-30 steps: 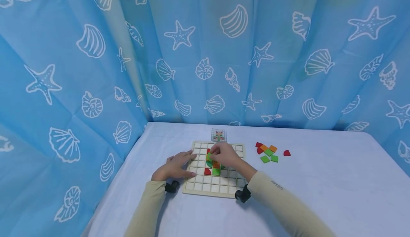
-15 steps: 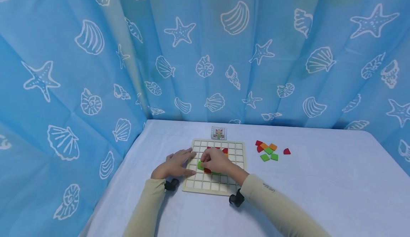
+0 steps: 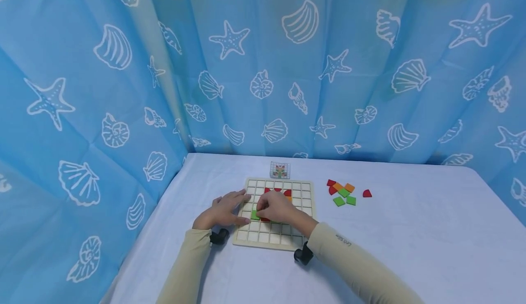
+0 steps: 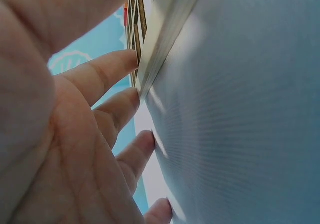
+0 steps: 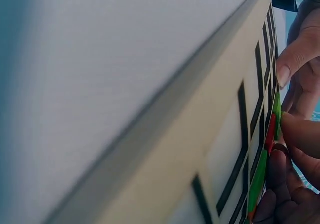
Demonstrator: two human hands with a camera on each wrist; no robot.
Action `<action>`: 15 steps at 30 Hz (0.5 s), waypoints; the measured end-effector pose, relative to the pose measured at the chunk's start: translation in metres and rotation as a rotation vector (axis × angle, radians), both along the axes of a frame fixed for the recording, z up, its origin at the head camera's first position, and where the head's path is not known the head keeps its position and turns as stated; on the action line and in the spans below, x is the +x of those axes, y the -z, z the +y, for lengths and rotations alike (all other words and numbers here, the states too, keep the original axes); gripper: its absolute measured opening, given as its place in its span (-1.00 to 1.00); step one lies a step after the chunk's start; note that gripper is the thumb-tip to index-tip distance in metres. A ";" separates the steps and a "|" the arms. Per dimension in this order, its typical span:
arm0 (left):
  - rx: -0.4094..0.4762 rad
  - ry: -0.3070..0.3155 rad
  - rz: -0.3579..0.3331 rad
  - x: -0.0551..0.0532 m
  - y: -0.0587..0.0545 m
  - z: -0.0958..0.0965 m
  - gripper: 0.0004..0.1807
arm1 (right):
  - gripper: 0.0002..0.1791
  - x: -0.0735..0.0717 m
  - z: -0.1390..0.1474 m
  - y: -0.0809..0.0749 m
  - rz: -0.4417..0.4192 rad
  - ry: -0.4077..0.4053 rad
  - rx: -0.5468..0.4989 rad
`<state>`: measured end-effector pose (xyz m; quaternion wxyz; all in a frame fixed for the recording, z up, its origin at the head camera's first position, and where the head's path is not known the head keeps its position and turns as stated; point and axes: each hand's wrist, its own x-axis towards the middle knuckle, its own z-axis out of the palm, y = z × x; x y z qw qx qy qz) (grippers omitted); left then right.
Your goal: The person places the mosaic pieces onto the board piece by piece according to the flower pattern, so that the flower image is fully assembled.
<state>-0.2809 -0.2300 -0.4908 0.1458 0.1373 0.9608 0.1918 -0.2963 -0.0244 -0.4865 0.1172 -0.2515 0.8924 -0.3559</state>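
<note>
A pale wooden grid board (image 3: pixel 263 246) lies on the white-covered table. My right hand (image 3: pixel 279 207) is over its middle, thumb and fingers pinching a green square tile (image 3: pixel 255 215) at a cell in the left part. In the right wrist view the thumb touches this green tile (image 5: pixel 277 111), next to a red piece (image 5: pixel 270 134). Red pieces (image 3: pixel 287 193) and a bit of orange show past my right hand, which hides the other set tiles. My left hand (image 3: pixel 223 210) rests at the board's left edge, fingers spread; in the left wrist view its fingertips touch the board's side (image 4: pixel 160 38) and the cloth.
Behind the board lies a small card (image 3: pixel 280 170) with a coloured grid pattern. Loose red, orange and green tiles (image 3: pixel 343 193) lie to the right, and a red quarter-round piece (image 3: pixel 367 193) sits apart. A blue shell-print curtain (image 3: pixel 263 66) stands behind and at the left.
My right hand has moved left and nearer with the green tile, from the upper middle of the pattern to a cell at its left. The left hand has stayed in place.
</note>
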 end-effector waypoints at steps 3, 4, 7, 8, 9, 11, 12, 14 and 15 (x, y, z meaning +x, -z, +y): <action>-0.003 -0.005 -0.002 0.000 0.001 0.000 -0.13 | -0.94 0.000 0.000 0.000 0.005 -0.023 0.032; -0.006 -0.005 -0.003 0.000 0.002 0.000 -0.13 | -0.93 0.000 -0.001 0.000 0.002 -0.025 0.035; -0.005 -0.009 -0.008 0.000 0.002 0.001 -0.13 | -0.94 0.001 0.000 0.000 0.004 -0.027 0.034; -0.008 -0.009 -0.008 0.000 0.002 0.001 -0.13 | -0.94 0.002 0.000 0.000 0.008 -0.028 0.033; -0.009 -0.010 -0.008 0.000 0.001 0.001 -0.13 | -0.94 0.002 0.000 0.000 0.009 -0.028 0.032; -0.005 -0.011 -0.008 0.000 0.001 0.000 -0.13 | -0.95 0.001 -0.001 0.001 0.018 -0.033 0.034; -0.003 -0.012 -0.009 0.000 0.001 0.000 -0.13 | -0.95 0.000 -0.001 0.001 0.023 -0.036 0.037; 0.001 -0.010 -0.008 -0.001 0.001 -0.001 -0.13 | -0.96 0.000 -0.001 0.002 0.040 -0.049 0.039; 0.005 -0.010 -0.010 -0.002 0.001 -0.001 -0.13 | -0.96 -0.001 -0.001 0.002 0.043 -0.053 0.041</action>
